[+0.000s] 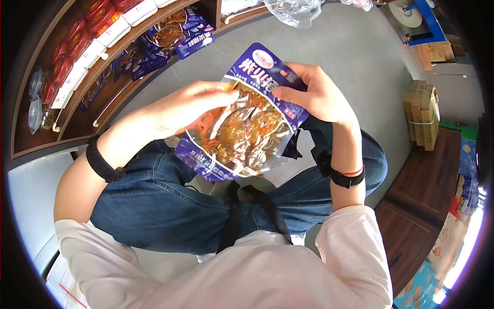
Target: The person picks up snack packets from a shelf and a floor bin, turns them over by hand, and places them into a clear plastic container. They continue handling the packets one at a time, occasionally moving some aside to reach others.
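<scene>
Between my two hands, above my lap, is a purple food pouch (252,126) with a clear window showing brown, glossy food inside. White characters and a round pink-and-white logo mark its top end, which points away from me. My left hand (200,105) grips the pouch's left edge, its thumb lying on the window and its other fingers hidden behind. At the upper right, my right hand (316,92) holds the pouch with the thumb on the front and fingers behind the edge. Part of another dark purple packet (293,147) shows below the pouch's right side.
On the left, a wooden shelf (77,121) carries red-lidded tubs (77,38) and similar purple pouches (170,36). A clear plastic bag (296,11) lies at the top. Strapped flat cartons (423,116) stand on the right by a dark wooden cabinet (419,177).
</scene>
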The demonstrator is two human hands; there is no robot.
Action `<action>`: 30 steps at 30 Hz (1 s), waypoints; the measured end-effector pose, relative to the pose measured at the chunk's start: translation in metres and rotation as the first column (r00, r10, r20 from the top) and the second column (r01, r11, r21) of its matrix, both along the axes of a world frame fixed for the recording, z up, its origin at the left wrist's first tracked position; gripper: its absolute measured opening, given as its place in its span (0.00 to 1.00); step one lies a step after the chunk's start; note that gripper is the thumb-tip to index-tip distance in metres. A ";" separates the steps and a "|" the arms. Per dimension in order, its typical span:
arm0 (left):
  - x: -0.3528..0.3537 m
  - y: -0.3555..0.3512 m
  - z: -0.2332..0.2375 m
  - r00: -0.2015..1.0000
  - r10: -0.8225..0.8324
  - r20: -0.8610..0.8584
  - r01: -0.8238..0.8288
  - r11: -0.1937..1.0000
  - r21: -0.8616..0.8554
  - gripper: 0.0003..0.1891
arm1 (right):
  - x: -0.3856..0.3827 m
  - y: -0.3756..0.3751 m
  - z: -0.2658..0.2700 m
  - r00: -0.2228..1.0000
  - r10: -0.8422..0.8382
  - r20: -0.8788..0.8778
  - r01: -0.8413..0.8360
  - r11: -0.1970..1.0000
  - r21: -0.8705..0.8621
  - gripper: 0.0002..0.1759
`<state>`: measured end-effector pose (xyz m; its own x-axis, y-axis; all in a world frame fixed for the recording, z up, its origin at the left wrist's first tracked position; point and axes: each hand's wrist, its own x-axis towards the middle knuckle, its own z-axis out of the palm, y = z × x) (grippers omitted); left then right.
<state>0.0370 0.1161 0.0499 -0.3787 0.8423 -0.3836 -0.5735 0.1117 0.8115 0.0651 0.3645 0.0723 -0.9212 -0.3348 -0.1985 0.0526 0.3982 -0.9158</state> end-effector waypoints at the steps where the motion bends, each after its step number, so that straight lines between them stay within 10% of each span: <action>1: -0.002 0.001 0.000 1.000 -0.001 0.001 0.001 1.000 0.001 0.24 | 0.002 0.001 -0.003 0.999 -0.055 -0.005 0.055 0.998 0.032 0.16; 5: -0.015 0.000 0.011 0.781 0.284 0.557 -0.452 0.872 0.190 0.38 | 0.014 0.004 -0.006 0.882 -0.467 0.061 0.448 0.792 -0.415 0.12; 10: -0.013 0.000 0.003 0.998 0.050 0.047 -0.062 0.953 0.297 0.25 | 0.035 0.001 -0.017 0.697 -0.714 0.073 0.626 0.555 -0.548 0.11; 13: -0.005 0.005 0.016 0.981 -0.081 -0.179 0.088 0.996 0.029 0.19 | 0.046 0.003 -0.020 0.706 -0.706 0.044 0.613 0.580 -0.536 0.12; 19: -0.006 0.007 0.015 0.970 0.142 -0.195 -0.178 0.967 -0.183 0.13 | 0.071 0.027 -0.009 0.844 -0.530 0.087 0.515 0.753 -0.411 0.24; 29: -0.005 0.008 0.013 0.982 0.072 -0.175 -0.119 0.954 -0.275 0.18 | 0.070 0.047 -0.012 0.784 -0.603 -0.147 0.578 0.795 -0.183 0.03; 30: -0.005 0.005 0.007 0.982 0.138 -0.132 -0.169 0.949 -0.267 0.19 | 0.067 0.058 -0.021 0.815 -0.541 -0.206 0.561 0.827 0.045 0.04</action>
